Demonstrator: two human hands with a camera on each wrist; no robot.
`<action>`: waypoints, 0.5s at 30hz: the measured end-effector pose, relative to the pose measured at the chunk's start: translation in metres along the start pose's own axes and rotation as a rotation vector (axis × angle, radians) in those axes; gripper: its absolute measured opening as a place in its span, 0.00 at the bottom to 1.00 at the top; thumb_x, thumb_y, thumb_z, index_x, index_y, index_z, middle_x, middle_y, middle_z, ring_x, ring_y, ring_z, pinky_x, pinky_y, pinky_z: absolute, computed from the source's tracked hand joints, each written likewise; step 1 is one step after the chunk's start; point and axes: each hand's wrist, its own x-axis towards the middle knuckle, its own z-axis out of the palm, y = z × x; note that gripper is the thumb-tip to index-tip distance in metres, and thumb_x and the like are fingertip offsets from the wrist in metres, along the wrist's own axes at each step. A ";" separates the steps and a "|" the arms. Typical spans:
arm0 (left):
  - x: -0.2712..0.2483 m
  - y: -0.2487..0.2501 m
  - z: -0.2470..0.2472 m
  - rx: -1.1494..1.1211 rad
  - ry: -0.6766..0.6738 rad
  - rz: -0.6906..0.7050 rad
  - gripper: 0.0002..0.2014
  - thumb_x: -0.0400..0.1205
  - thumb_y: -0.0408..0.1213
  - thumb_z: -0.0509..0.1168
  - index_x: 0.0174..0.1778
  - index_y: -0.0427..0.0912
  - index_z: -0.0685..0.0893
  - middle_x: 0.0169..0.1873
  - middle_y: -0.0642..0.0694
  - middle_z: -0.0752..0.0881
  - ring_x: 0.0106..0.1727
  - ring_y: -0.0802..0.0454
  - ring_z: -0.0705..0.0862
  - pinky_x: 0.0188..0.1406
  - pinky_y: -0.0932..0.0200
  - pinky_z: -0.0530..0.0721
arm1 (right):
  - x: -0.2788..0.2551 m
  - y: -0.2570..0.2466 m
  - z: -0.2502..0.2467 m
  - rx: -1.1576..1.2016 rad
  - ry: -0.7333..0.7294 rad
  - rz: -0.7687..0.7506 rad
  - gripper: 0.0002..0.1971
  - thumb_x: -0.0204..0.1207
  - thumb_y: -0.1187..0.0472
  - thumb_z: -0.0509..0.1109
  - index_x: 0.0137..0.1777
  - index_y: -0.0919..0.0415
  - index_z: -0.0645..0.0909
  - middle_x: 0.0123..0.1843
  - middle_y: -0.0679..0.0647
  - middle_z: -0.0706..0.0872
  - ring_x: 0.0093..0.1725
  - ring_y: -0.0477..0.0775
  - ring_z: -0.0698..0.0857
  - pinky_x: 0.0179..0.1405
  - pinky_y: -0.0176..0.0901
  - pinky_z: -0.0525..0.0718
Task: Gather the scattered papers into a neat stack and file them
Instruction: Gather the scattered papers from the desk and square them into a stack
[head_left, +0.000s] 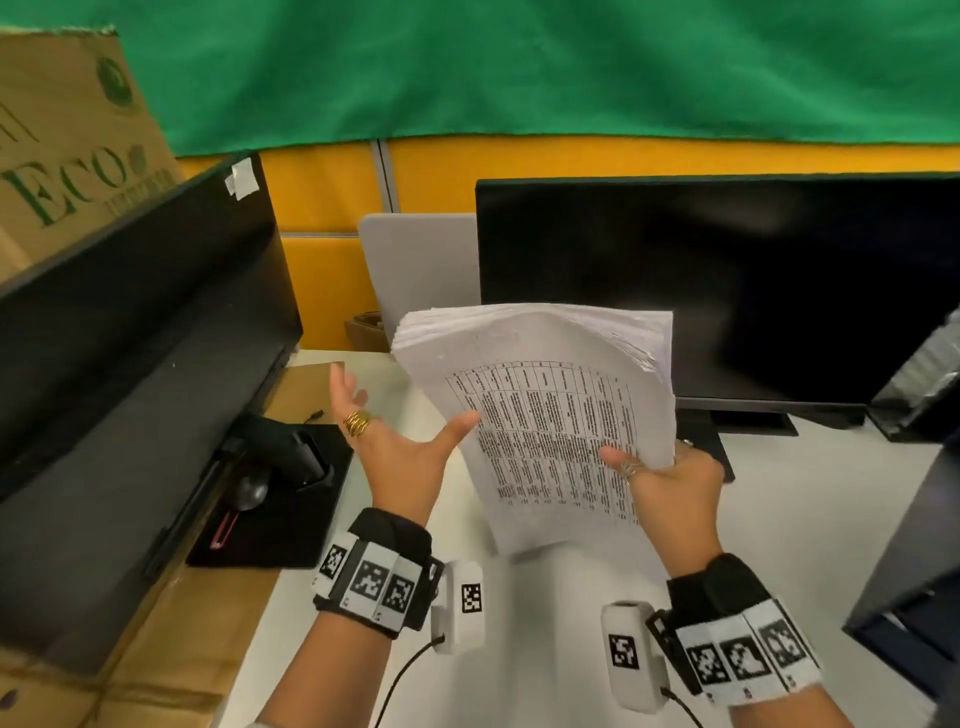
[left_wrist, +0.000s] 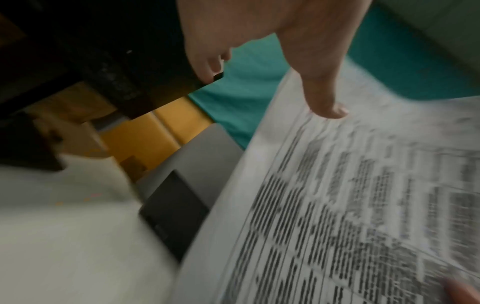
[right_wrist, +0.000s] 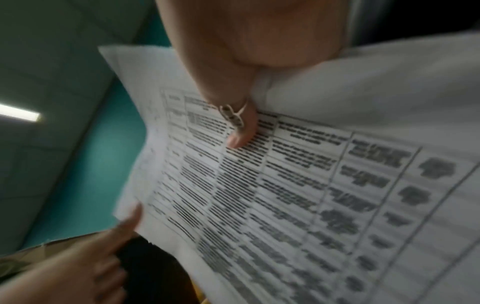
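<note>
Stack (head_left: 545, 415) held tilted in the air above the desk (head_left: 571, 597), in front of the monitor (head_left: 727, 291). Right hand (head_left: 670, 483) grips its right edge, thumb on top, fingers hidden beneath. Left hand (head_left: 395, 447) on the opposite side of the grip, palm up, fingers spread and straight, thumb tip touching the stack's left edge.

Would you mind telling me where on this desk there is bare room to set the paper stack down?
The white desk is bare between both wrists, under the white printed paper stack held by the right hand, and rightward before the black monitor. Left is crowded: a black mat with a spoon and brown cardboard. The left hand is open.
</note>
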 end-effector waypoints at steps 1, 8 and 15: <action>0.000 0.006 -0.002 0.045 0.013 0.144 0.60 0.53 0.57 0.81 0.75 0.67 0.48 0.78 0.46 0.57 0.77 0.47 0.63 0.74 0.37 0.69 | 0.003 -0.004 -0.003 -0.148 0.037 -0.098 0.04 0.65 0.67 0.78 0.39 0.62 0.87 0.37 0.59 0.89 0.39 0.62 0.87 0.40 0.53 0.86; 0.015 0.066 -0.007 0.282 -0.400 0.517 0.39 0.68 0.46 0.73 0.74 0.47 0.66 0.71 0.50 0.71 0.75 0.56 0.67 0.77 0.59 0.67 | 0.001 -0.035 0.007 -0.948 0.064 -0.624 0.04 0.60 0.69 0.77 0.30 0.61 0.86 0.23 0.58 0.84 0.22 0.59 0.82 0.21 0.27 0.62; 0.011 0.046 -0.034 0.296 -0.569 0.272 0.06 0.72 0.21 0.70 0.45 0.28 0.86 0.34 0.53 0.82 0.32 0.65 0.81 0.33 0.77 0.79 | -0.006 -0.037 0.014 -0.990 -0.196 -0.503 0.06 0.61 0.57 0.80 0.35 0.52 0.86 0.29 0.53 0.86 0.29 0.56 0.85 0.24 0.42 0.81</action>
